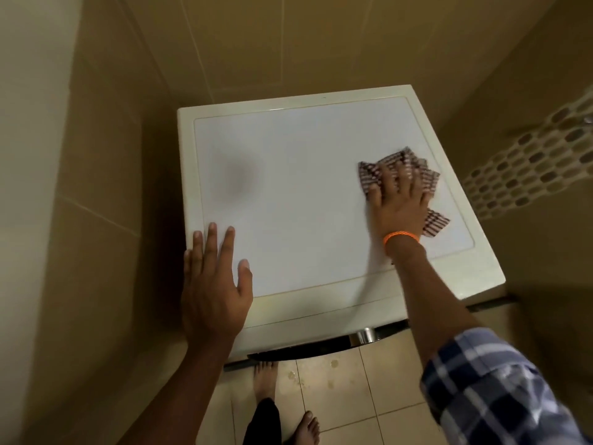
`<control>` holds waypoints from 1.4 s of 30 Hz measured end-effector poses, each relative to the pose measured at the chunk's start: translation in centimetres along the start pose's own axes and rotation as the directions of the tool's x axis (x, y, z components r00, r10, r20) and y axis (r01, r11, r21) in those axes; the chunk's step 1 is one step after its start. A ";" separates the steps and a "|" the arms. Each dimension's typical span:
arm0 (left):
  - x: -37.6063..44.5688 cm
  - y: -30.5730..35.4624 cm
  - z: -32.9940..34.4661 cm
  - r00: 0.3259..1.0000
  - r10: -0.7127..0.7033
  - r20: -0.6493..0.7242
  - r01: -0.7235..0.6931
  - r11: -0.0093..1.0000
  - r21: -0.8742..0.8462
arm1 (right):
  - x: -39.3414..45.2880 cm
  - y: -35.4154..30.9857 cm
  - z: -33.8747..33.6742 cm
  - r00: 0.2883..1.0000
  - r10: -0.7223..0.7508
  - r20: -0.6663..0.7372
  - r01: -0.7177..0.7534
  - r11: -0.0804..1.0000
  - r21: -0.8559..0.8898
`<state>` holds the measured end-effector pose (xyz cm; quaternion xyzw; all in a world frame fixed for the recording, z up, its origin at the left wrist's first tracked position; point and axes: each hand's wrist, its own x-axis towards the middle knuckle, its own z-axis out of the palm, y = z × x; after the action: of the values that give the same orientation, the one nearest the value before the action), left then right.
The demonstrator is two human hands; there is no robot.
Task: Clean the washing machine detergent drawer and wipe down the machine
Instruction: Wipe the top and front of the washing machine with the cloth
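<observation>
We are pressing the checked cloth [399,175] flat under the right hand [398,203], fingers spread, on the right side of the washing machine top [298,200]. The left hand [215,281] is lying open and empty at the near-left edge, bracing. We are advising overlapping strokes leftward.

Large tan wall tiles [244,43] with thin pale grout lines fill the corner of a small, dimly lit room. On the left a plain cream wall [29,155] stands brighter than the rest. On the right-hand wall a band of small oval mosaic tiles [526,165], brown set in white, runs diagonally. The floor [346,393] is laid with pale beige square tiles, marked by a few small wet-looking spots [333,364].
</observation>
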<state>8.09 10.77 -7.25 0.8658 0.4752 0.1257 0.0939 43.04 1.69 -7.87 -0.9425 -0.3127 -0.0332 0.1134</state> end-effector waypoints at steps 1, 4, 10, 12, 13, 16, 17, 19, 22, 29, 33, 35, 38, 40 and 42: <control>0.0 0.2 -0.2 1.000 -0.005 0.002 0.005 1.000 -0.006 | -0.9 -2.5 0.5 0.997 -0.074 -0.004 0.074 0.997 0.021; -0.2 0.2 -0.3 0.999 -0.003 -0.040 0.001 0.999 -0.044 | -4.9 -11.9 1.9 0.949 -0.314 0.030 0.308 0.942 0.133; 4.8 0.4 -2.1 0.949 -0.175 -0.262 0.157 0.984 -0.089 | -7.4 -24.5 2.9 0.748 -0.633 0.201 0.565 0.765 0.308; 7.1 0.2 -2.4 0.959 -0.145 -0.243 0.141 0.989 -0.033 | -6.0 -23.7 3.2 0.726 -0.666 0.170 0.602 0.735 0.312; 8.1 -0.1 -2.3 0.969 -0.105 -0.223 0.107 0.994 -0.006 | -5.0 -22.4 3.5 0.730 -0.669 0.141 0.614 0.732 0.295; 10.7 -0.9 -1.5 0.986 -0.013 -0.166 0.014 1.000 0.003 | -0.9 -15.5 3.8 0.831 -0.551 0.079 0.532 0.828 0.180; 11.4 -1.1 -1.0 0.990 0.004 -0.144 -0.005 1.000 -0.008 | 0.8 -12.4 3.6 0.872 -0.485 0.066 0.473 0.870 0.140; 12.0 -1.1 0.0 0.998 0.036 -0.059 -0.037 0.999 -0.008 | 3.7 -5.5 2.5 0.930 -0.362 0.064 0.359 0.932 0.059; 12.3 -1.2 1.1 0.997 0.079 0.024 -0.080 0.996 0.038 | 6.4 4.0 0.1 0.985 -0.150 0.090 0.151 0.989 -0.003; 12.3 -1.0 1.0 0.997 0.075 0.011 -0.074 0.997 -0.018 | 6.3 3.2 0.2 0.997 0.052 0.050 -0.050 0.998 -0.033; 12.3 -1.0 0.9 0.996 0.077 -0.036 -0.079 0.994 -0.072 | 3.3 -7.4 2.0 0.976 -0.214 0.027 0.213 0.976 0.038; 12.3 -1.0 0.8 0.993 0.077 -0.084 -0.087 0.988 -0.125 | 1.0 -14.9 2.8 0.923 -0.381 0.045 0.375 0.921 0.107; 12.5 -0.9 0.4 0.987 0.004 -0.158 -0.040 0.972 -0.230 | -1.7 -24.3 3.3 0.711 -0.686 0.158 0.653 0.726 0.216; 12.8 -1.3 0.3 0.973 -0.098 -0.207 0.046 0.969 -0.243 | -1.9 -26.8 3.5 0.577 -0.784 0.227 0.750 0.619 0.234; 12.7 -1.4 0.5 0.978 -0.077 -0.192 0.041 0.982 -0.182 | -1.3 -26.5 3.9 0.541 -0.817 0.201 0.774 0.577 0.262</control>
<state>13.67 22.26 -6.51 0.8226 0.4946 0.2502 0.1266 26.15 22.49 -6.76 -0.6793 -0.7215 0.0849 0.1035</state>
